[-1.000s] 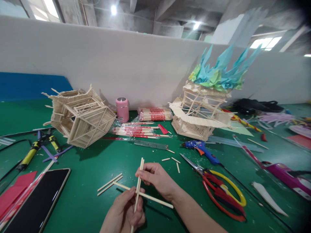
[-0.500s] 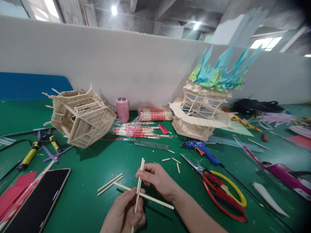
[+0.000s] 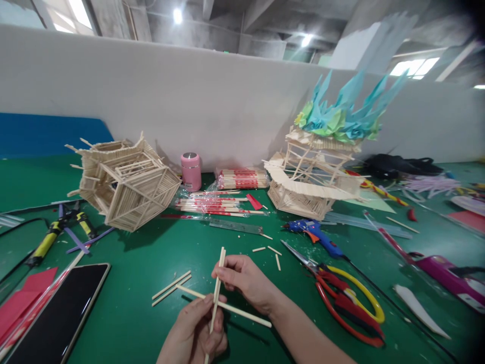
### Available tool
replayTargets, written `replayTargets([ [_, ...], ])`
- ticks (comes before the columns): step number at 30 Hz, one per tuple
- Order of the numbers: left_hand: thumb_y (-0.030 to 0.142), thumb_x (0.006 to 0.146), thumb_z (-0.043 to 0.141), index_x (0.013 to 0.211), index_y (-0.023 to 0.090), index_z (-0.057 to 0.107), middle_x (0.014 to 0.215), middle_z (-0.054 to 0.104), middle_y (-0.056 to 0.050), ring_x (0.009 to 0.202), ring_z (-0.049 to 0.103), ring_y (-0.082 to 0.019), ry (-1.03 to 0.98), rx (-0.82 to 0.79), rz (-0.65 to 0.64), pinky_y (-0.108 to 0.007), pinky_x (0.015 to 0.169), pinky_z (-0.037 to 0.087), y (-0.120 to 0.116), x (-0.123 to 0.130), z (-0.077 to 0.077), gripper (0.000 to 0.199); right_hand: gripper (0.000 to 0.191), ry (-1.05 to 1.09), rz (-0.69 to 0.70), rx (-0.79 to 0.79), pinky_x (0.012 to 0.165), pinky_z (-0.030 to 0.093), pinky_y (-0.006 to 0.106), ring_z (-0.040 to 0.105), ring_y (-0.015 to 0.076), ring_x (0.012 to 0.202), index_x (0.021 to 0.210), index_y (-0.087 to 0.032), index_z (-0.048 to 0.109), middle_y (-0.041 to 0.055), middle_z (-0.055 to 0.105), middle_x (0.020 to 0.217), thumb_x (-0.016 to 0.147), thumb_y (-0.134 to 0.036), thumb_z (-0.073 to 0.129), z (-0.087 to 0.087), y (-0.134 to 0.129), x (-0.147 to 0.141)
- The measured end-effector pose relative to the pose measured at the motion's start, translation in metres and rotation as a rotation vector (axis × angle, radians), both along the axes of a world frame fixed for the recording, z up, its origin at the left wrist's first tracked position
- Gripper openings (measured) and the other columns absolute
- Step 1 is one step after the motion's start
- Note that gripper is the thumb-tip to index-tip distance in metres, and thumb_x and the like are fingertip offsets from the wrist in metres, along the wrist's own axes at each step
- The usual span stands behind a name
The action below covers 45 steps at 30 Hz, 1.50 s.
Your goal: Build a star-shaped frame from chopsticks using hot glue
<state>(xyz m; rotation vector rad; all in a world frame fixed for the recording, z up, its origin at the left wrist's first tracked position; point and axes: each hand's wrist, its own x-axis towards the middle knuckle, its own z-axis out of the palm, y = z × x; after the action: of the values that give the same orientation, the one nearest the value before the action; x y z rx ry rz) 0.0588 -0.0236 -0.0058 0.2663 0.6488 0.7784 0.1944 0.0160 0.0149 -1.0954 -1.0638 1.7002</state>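
Between my hands, pale wooden sticks (image 3: 248, 314) form a cross above the green table. My left hand (image 3: 199, 326) pinches them where they meet, thumb on the crossing. My right hand (image 3: 242, 278) grips the upper part of the upright sticks, two of which lie side by side at the top. One stick of the cross slants from upper left to lower right under my right wrist. To the left of my hands, two short sticks (image 3: 172, 288) lie side by side on the table. A few cut stick pieces (image 3: 278, 262) are scattered beyond my right hand.
Scissors (image 3: 303, 258) and red-handled pliers (image 3: 346, 303) lie at right, below a blue glue gun (image 3: 314, 235). A phone (image 3: 60, 313) lies at left. Behind stand a stick-built model (image 3: 140, 192), a pink flask (image 3: 191, 172), chopstick packs (image 3: 242, 179) and a paper-topped model (image 3: 299, 192).
Almost nothing differs. Both hands keep the same hold on the crossed sticks, and the things on the table stay where they were.
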Motion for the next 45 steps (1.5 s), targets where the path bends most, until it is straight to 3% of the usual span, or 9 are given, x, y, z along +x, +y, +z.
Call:
replayTargets([
  [27, 0.033, 0.064, 0.071, 0.072, 0.011, 0.065, 0.047, 0.052, 0.004, 0.032, 0.031, 0.000, 0.058, 0.039, 0.015, -0.020, 0.040, 0.017, -0.001, 0.001, 0.005, 0.025, 0.032, 0.022, -0.002, 0.020, 0.045, 0.020, 0.021, 0.033, 0.0045, 0.046, 0.069, -0.011, 0.065, -0.0039, 0.047, 0.053, 0.061, -0.042, 0.070, -0.003, -0.001, 0.001],
  [34, 0.035, 0.059, 0.074, 0.071, 0.010, 0.065, 0.045, 0.050, 0.004, 0.033, 0.033, -0.001, 0.156, 0.040, 0.061, -0.019, 0.041, 0.019, -0.003, 0.002, 0.013, 0.029, 0.030, 0.035, -0.123, 0.063, 0.045, 0.019, 0.020, 0.029, 0.0044, 0.047, 0.084, -0.015, 0.064, -0.0048, 0.043, 0.059, 0.070, -0.042, 0.062, 0.006, 0.006, 0.010],
  [45, 0.037, 0.057, 0.075, 0.069, 0.010, 0.065, 0.044, 0.048, 0.004, 0.031, 0.030, 0.000, 0.180, 0.061, -0.003, -0.019, 0.040, 0.017, -0.007, 0.007, 0.017, 0.031, 0.034, -0.175, -0.158, 0.185, 0.045, 0.019, 0.022, 0.028, 0.0068, 0.048, 0.073, -0.013, 0.066, -0.0045, 0.039, 0.053, 0.071, -0.046, 0.058, 0.015, 0.005, 0.026],
])
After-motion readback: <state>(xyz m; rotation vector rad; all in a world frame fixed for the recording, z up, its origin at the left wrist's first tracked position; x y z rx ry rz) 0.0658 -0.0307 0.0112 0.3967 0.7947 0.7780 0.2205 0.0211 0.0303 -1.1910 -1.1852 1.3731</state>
